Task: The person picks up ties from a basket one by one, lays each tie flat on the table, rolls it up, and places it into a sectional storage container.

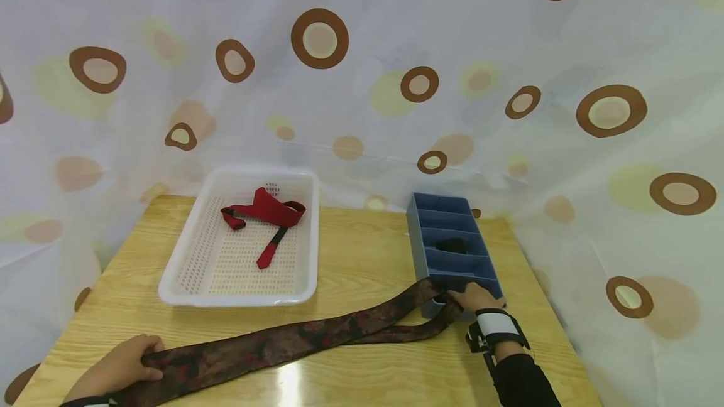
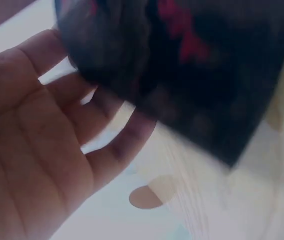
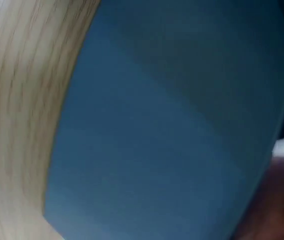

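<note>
Pinching the tie [image 1: 266, 347] in left fingers [image 1: 149, 343] and right fingers [image 1: 460, 297], could tip the box [image 1: 418, 244] near right ones by tugging.

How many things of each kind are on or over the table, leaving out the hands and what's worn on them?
Ties: 2, the red tie and the brown patterned tie
Baskets: 1, the white basket
Divided boxes: 1, the blue box
Unclear: 1, a dark item in the box
Total: 5
</note>
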Demonstrator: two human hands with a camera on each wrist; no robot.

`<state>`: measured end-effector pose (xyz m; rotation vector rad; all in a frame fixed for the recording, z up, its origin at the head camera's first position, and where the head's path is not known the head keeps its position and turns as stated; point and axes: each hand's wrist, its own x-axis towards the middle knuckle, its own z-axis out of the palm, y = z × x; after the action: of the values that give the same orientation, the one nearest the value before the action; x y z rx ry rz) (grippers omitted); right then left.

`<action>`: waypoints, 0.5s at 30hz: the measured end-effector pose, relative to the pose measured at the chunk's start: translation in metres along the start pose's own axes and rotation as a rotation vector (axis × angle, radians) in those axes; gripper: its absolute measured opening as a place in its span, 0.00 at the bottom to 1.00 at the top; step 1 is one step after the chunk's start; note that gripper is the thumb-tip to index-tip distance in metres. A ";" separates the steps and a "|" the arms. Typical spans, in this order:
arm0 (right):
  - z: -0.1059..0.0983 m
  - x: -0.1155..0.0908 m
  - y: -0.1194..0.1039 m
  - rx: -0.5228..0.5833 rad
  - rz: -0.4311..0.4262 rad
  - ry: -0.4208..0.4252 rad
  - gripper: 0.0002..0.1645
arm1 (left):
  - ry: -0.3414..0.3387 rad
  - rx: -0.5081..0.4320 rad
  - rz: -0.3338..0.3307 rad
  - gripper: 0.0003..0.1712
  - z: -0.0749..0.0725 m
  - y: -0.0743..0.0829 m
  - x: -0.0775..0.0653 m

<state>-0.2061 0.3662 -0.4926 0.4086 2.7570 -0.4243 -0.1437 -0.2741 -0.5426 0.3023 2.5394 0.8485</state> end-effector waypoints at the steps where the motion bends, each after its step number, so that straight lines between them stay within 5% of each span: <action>1: 0.000 0.000 0.001 0.037 -0.011 0.004 0.25 | -0.005 -0.006 0.003 0.19 -0.002 0.001 0.000; 6: -0.007 -0.016 0.008 0.278 -0.146 0.145 0.16 | 0.007 0.002 0.084 0.16 -0.012 0.003 0.000; 10: -0.022 -0.061 0.018 0.491 -0.197 0.490 0.18 | 0.027 -0.073 0.251 0.09 -0.018 -0.002 -0.005; 13: -0.026 -0.096 0.038 0.646 -0.155 0.791 0.24 | 0.067 -0.151 0.337 0.04 -0.020 -0.004 -0.011; 15: -0.023 -0.110 0.058 0.696 -0.071 0.893 0.25 | 0.098 -0.178 0.342 0.05 -0.019 -0.003 -0.012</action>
<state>-0.0938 0.4017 -0.4466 0.8205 3.3693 -1.5623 -0.1424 -0.2902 -0.5273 0.6653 2.5159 1.2349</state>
